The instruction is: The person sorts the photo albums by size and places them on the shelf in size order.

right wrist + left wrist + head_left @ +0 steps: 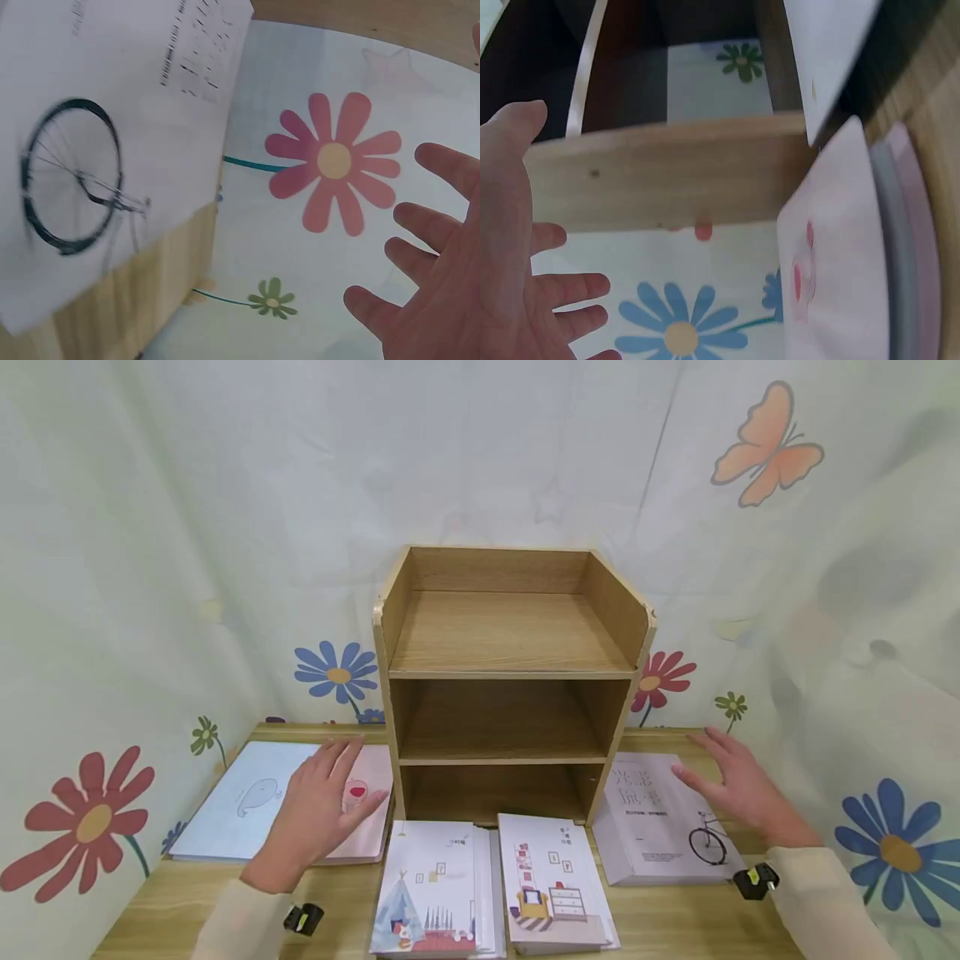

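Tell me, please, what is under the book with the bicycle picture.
The book with the bicycle picture appears to lie on the table, visible in front of it. Whatever is directly beneath is covered.

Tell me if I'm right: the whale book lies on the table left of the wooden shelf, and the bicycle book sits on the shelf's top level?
Not quite: the head view shows the bicycle book lying on the table, right of the wooden shelf, not on its top level. The whale book does lie on the table, left of the shelf, as you say.
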Action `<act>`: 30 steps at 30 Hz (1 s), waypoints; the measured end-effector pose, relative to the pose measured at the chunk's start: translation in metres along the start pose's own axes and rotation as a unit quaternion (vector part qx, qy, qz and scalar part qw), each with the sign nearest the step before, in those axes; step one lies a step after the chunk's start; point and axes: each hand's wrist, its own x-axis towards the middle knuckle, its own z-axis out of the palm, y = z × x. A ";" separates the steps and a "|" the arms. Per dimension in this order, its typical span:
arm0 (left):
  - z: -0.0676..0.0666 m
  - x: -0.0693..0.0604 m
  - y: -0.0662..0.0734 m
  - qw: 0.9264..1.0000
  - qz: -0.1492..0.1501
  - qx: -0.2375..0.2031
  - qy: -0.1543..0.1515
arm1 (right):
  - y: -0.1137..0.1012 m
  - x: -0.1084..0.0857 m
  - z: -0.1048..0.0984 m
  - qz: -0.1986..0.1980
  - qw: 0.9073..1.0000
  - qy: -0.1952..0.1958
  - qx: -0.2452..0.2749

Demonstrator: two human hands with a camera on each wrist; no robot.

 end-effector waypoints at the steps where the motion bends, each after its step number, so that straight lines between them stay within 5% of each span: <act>1: 0.002 -0.001 0.003 1.000 0.001 -0.002 0.001 | -0.001 -0.002 0.002 0.002 1.000 -0.001 0.005; 9: 0.016 -0.015 0.033 1.000 -0.008 -0.025 0.010 | -0.002 -0.015 0.017 0.008 1.000 0.006 0.013; 26: 0.023 -0.033 0.092 0.992 -0.092 -0.072 -0.048 | 0.006 -0.043 0.046 0.033 0.998 0.015 0.043; 30: 0.026 -0.034 0.104 0.991 -0.093 -0.080 -0.057 | 0.005 -0.047 0.048 0.035 0.998 0.020 0.050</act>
